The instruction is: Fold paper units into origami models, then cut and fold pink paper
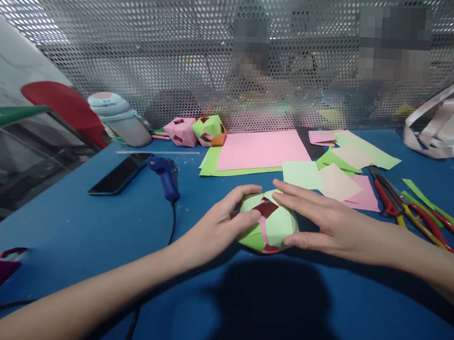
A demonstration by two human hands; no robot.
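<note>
A folded paper ball of green, pink and dark red panels rests on the blue table in front of me. My left hand cups its left side, thumb pressed on a green panel and fingers curled over the top. My right hand lies against its right side with the fingers stretched out flat and together, touching the ball's top and right edge.
Pink and green paper sheets and small cut squares lie behind the ball. Scissors sit at right, a blue glue gun and a phone at left. Two finished paper balls stand by the perforated screen; people sit behind it.
</note>
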